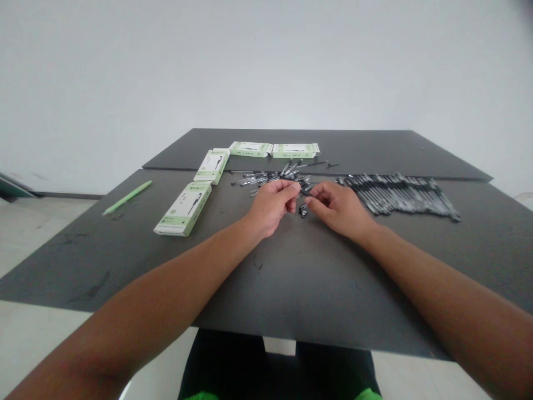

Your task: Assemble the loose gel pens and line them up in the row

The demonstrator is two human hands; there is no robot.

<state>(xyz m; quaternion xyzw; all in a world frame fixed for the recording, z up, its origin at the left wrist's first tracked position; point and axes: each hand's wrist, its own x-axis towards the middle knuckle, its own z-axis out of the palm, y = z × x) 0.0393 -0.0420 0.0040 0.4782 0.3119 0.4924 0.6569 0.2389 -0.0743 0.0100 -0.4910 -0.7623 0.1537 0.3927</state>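
Close together over the middle of the table, both hands are closed in a pinch on one dark, slim pen (305,193). My left hand (270,204) grips its left end and my right hand (338,210) its right end; the fingers cover most of it. Behind my left hand lies a loose heap of clear and black pens (256,179), pointing various ways. Small black pieces, perhaps pen caps (303,211), rest just below the gap between my hands. Right of my right hand, many pens lie side by side in a slanted row (402,194).
Several white and green pen boxes form a bent line: one at the near left (185,208), one behind it (212,165), others at the back (295,150). A green pen-like stick (128,197) lies far left on the dark table (291,278). A seam crosses the tabletop.
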